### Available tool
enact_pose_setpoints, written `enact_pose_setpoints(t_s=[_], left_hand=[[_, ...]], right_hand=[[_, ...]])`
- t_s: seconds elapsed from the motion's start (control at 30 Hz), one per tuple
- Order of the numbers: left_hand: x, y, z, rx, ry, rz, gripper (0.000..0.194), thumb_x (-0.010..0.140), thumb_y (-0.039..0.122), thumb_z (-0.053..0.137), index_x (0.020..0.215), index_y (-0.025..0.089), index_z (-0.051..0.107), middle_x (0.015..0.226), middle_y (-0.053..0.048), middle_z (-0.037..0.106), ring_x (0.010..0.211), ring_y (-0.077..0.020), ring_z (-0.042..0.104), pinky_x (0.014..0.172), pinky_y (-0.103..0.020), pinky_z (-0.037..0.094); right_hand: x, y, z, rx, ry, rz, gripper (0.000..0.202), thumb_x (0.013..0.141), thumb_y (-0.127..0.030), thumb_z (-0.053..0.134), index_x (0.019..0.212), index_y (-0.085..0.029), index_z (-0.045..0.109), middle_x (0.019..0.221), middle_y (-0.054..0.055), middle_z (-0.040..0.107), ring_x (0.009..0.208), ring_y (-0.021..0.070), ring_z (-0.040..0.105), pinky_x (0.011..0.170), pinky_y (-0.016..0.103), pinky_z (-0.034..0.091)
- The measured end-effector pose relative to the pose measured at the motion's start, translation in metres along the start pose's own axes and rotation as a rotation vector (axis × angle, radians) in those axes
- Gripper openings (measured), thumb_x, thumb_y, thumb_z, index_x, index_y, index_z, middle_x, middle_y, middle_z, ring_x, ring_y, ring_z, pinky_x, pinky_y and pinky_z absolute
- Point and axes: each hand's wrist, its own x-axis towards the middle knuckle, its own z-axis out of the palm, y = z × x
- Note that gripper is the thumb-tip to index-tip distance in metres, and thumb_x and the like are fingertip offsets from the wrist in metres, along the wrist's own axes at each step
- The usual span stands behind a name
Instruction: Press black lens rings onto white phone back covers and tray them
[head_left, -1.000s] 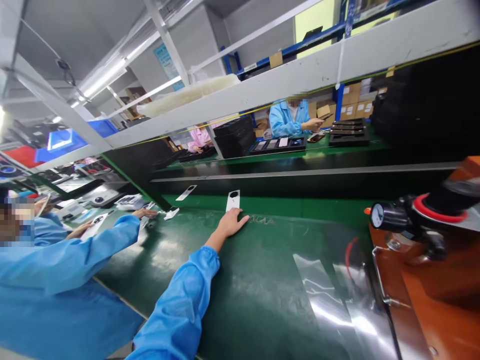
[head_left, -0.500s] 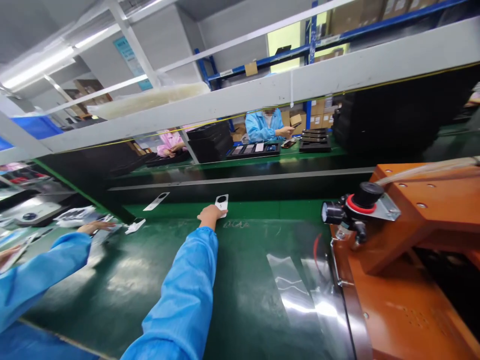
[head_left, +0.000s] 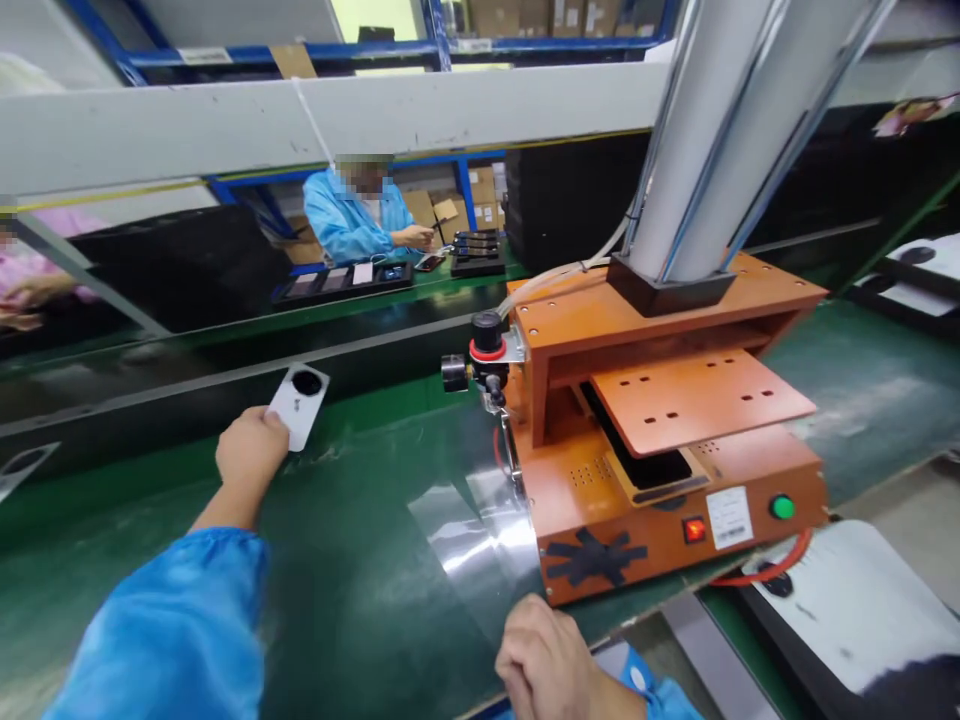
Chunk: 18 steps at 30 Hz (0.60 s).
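A white phone back cover (head_left: 298, 408) with a round black camera area is pinched at its lower left edge in my left hand (head_left: 253, 455). It is tilted just above the far part of the green tabletop. My right hand (head_left: 547, 655) is closed with curled fingers at the table's near edge, below the orange press (head_left: 585, 540); whether anything is inside it is hidden. Clear plastic film strips (head_left: 461, 535) lie on the table between my hands, left of the press.
Another white cover (head_left: 26, 465) is at the far left. The press has a pressure gauge (head_left: 454, 372), a lit red switch (head_left: 695, 529) and a green button (head_left: 782, 507). A co-worker (head_left: 360, 215) sits across the bench beside black trays (head_left: 337, 290). A white-topped item (head_left: 862, 590) is at lower right.
The view has swung right, bringing the whole press and my right hand into sight. My left hand now has the back cover lifted and tilted off the table. The neighbour's arms at left are out of view.
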Motion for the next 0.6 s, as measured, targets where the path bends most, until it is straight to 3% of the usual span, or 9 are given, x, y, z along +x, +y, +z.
enact_pose_setpoints(t_s=[0.07, 0.13, 0.2, 0.27, 0.3, 0.33, 0.43, 0.5, 0.6], left_hand=[[-0.042, -0.001, -0.022, -0.066, -0.015, -0.004, 0.049, 0.088, 0.032, 0.05, 0.13, 0.015, 0.067, 0.092, -0.004, 0.076, 0.09, -0.0226, 0.068, 0.083, -0.033, 0.053], [-0.101, -0.009, -0.048, -0.168, -0.024, -0.006, 0.066, 0.085, 0.042, 0.053, 0.149, 0.026, 0.053, 0.089, 0.005, 0.076, 0.085, -0.0194, 0.067, 0.078, -0.029, 0.052], [-0.172, -0.023, -0.07, -0.345, -0.055, -0.088, 0.051, 0.084, 0.052, 0.053, 0.13, 0.039, 0.07, 0.083, 0.008, 0.074, 0.069, -0.0198, 0.062, 0.064, -0.03, 0.05], [-0.244, -0.037, -0.082, -0.46, -0.146, -0.272, 0.045, 0.083, 0.06, 0.054, 0.114, 0.038, 0.078, 0.073, 0.006, 0.072, 0.055, -0.0202, 0.056, 0.053, -0.031, 0.044], [-0.279, -0.044, -0.083, -0.504, -0.19, -0.361, 0.048, 0.081, 0.062, 0.056, 0.114, 0.037, 0.079, 0.071, 0.005, 0.072, 0.052, -0.0208, 0.054, 0.049, -0.031, 0.042], [-0.31, -0.049, -0.081, -0.564, -0.243, -0.39, 0.051, 0.08, 0.062, 0.058, 0.117, 0.033, 0.079, 0.082, 0.003, 0.077, 0.057, -0.0222, 0.059, 0.05, -0.032, 0.044], [-0.382, -0.052, -0.067, -0.69, -0.333, -0.318, 0.055, 0.083, 0.062, 0.061, 0.121, 0.026, 0.077, 0.118, -0.005, 0.077, 0.094, -0.0295, 0.073, 0.07, -0.034, 0.058], [-0.412, -0.043, -0.059, -0.737, -0.366, -0.196, 0.054, 0.088, 0.059, 0.062, 0.129, 0.025, 0.073, 0.129, -0.008, 0.073, 0.112, -0.0303, 0.071, 0.082, -0.033, 0.06], [-0.434, -0.027, -0.058, -0.78, -0.326, -0.01, 0.054, 0.096, 0.051, 0.058, 0.142, 0.023, 0.063, 0.131, -0.011, 0.069, 0.116, -0.0264, 0.069, 0.091, -0.033, 0.059]], right_hand=[[0.001, -0.004, -0.004, 0.03, -0.026, 0.025, 0.019, 0.105, -0.025, 0.035, 0.095, -0.023, 0.051, 0.084, 0.005, 0.06, 0.075, 0.0193, 0.059, 0.058, 0.031, 0.047], [0.002, -0.008, -0.007, 0.047, -0.038, 0.036, 0.014, 0.102, -0.021, 0.038, 0.097, -0.022, 0.052, 0.086, 0.005, 0.061, 0.078, 0.0198, 0.059, 0.06, 0.031, 0.048], [0.002, -0.01, -0.009, 0.064, -0.044, 0.053, 0.012, 0.101, -0.019, 0.042, 0.099, -0.022, 0.053, 0.088, 0.005, 0.062, 0.08, 0.0198, 0.059, 0.063, 0.032, 0.049], [0.002, -0.009, -0.01, 0.087, -0.061, 0.072, 0.01, 0.1, -0.018, 0.045, 0.1, -0.022, 0.054, 0.09, 0.006, 0.063, 0.082, 0.0199, 0.059, 0.065, 0.033, 0.05], [0.003, -0.009, -0.011, 0.1, -0.074, 0.081, 0.01, 0.099, -0.017, 0.046, 0.1, -0.022, 0.054, 0.09, 0.006, 0.063, 0.083, 0.0201, 0.059, 0.067, 0.033, 0.05], [0.003, -0.009, -0.011, 0.116, -0.087, 0.087, 0.01, 0.098, -0.016, 0.047, 0.099, -0.023, 0.054, 0.09, 0.006, 0.063, 0.084, 0.0204, 0.059, 0.068, 0.033, 0.051], [0.008, -0.012, -0.014, 0.216, -0.102, 0.119, 0.009, 0.097, -0.017, 0.048, 0.096, -0.024, 0.055, 0.088, 0.005, 0.061, 0.083, 0.0203, 0.059, 0.069, 0.034, 0.049], [0.015, -0.018, -0.017, 0.323, -0.09, 0.224, 0.011, 0.099, -0.022, 0.048, 0.092, -0.024, 0.056, 0.086, 0.004, 0.06, 0.08, 0.0193, 0.058, 0.068, 0.032, 0.047], [0.033, -0.03, -0.018, 0.539, -0.132, 0.565, 0.023, 0.103, -0.037, 0.05, 0.085, -0.023, 0.056, 0.08, 0.001, 0.056, 0.067, 0.0152, 0.055, 0.058, 0.028, 0.042]])
